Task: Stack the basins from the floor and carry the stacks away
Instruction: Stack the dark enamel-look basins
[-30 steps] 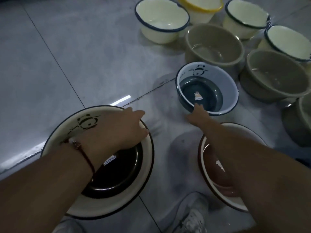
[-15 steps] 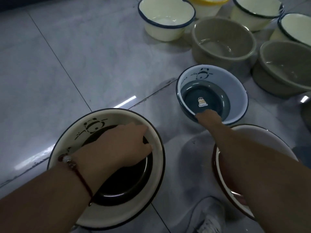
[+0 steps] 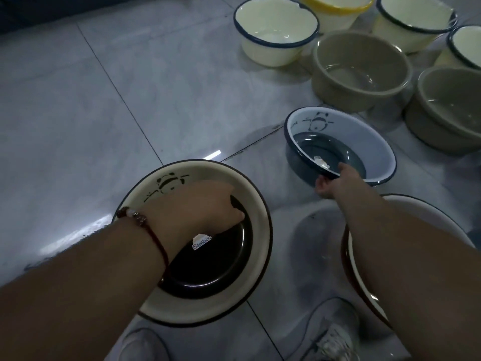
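Right hand (image 3: 335, 182) grips near rim of blue panda basin (image 3: 364, 142), mid-floor; left hand (image 3: 197, 212) holds brown panda basin (image 3: 216, 293) inside. Lift blue level, nest it centred.

The right hand (image 3: 335, 182) grips the near rim of a tilted blue-and-white enamel panda basin (image 3: 364, 142); the left hand (image 3: 197, 209) rests, seemingly loosely, inside a cream-and-black panda basin (image 3: 257, 230).

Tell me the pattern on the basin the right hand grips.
A black panda drawing on the pale inner wall, dark blue-grey base; head view.
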Demonstrator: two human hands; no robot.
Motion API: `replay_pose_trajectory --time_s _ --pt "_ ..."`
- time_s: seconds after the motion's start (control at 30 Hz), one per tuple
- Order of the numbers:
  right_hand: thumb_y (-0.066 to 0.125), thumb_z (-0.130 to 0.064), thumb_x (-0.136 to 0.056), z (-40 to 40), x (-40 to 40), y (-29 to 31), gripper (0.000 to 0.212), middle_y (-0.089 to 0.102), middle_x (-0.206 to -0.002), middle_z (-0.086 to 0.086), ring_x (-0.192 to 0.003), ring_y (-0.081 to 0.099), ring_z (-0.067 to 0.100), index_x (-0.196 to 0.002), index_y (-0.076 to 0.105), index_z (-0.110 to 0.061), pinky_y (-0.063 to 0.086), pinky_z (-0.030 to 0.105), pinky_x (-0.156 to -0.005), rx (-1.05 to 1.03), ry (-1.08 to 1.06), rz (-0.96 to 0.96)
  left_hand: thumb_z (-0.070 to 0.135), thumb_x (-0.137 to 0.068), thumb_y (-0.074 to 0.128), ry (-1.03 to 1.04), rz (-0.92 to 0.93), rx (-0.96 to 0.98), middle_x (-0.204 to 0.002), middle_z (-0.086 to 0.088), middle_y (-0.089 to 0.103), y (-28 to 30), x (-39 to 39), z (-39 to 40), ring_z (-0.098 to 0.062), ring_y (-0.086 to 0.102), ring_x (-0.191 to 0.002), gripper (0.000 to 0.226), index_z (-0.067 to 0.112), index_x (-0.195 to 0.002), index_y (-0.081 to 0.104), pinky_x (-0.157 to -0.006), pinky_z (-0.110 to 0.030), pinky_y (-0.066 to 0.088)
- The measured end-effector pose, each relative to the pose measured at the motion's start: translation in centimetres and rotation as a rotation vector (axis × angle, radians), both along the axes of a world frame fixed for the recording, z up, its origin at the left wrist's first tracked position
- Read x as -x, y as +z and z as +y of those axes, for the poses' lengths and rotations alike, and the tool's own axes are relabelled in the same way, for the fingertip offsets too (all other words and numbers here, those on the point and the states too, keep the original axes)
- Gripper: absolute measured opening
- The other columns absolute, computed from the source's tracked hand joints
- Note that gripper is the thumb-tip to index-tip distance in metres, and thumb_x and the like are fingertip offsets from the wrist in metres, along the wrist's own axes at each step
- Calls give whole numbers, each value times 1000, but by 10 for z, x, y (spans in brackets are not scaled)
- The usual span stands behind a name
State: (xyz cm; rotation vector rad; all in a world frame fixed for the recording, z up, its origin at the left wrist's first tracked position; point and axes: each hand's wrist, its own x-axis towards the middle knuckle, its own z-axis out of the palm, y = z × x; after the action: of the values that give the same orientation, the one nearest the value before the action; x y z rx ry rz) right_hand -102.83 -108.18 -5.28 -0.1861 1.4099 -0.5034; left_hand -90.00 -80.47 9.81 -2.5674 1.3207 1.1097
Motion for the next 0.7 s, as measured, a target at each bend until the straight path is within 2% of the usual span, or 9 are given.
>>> replay_pose_trajectory --time_s 0.03,0.13,0.2,0.27,0.4,0.47,0.6,0.7 --pt "55 -39 -95 2 -3 5 25 58 -91 0 -70 50 15 -100 58 -15 44 27 -63 -14 0 48 40 -96 52 4 -11 3 -114 8 65 2 -2 2 -11 52 -90 30 30 -123 60 -64 -21 35" --pt "59 -26 -92 9 -4 24 22 59 -86 1 -60 51 18 -110 67 -18 46 24 -57 -62 -40 197 39 -96 53 0 -22 1 -119 7 64 5 -7 8 -11 52 -94 32 30 -127 59 -77 -24 36" --pt "60 -23 -89 14 -2 42 19 60 -84 3 -57 54 19 -105 69 -16 46 26 -52 -91 -72 257 39 -95 55 -13 -11 6 -122 6 63 8 -9 13 -12 55 -103 34 30 -128 59 -83 -25 39" --pt "60 -20 -89 26 2 69 16 59 -82 5 -57 54 19 -100 67 -10 44 27 -50 -98 -64 234 38 -95 56 -27 -13 34 -126 6 62 13 -10 16 -15 55 -112 36 29 -129 59 -88 -25 39" --pt "60 -15 -91 56 12 131 6 57 -75 5 -55 51 18 -92 61 -10 42 28 -50 3 119 143 38 -97 54 -34 -39 44 -142 0 53 30 -10 28 -19 49 -128 43 24 -138 54 -102 -28 36" --pt "58 -15 -91 65 17 165 9 56 -69 5 -54 51 17 -83 60 -10 42 28 -50 79 245 139 42 -96 53 7 -49 63 -148 -3 48 40 -11 39 -22 45 -133 49 23 -142 50 -108 -32 36" --pt "55 -16 -93 84 36 230 17 48 -68 5 -57 44 16 -78 51 -11 39 28 -52 246 449 127 44 -97 50 67 -53 130 -149 -5 47 58 -7 69 -22 44 -135 51 20 -143 49 -109 -32 35" --pt "55 -16 -96 114 66 248 18 47 -70 5 -60 45 16 -81 49 -9 41 27 -56 353 525 100 43 -97 52 117 -20 205 -149 -3 48 62 -3 95 -20 46 -134 52 21 -144 49 -108 -28 35"
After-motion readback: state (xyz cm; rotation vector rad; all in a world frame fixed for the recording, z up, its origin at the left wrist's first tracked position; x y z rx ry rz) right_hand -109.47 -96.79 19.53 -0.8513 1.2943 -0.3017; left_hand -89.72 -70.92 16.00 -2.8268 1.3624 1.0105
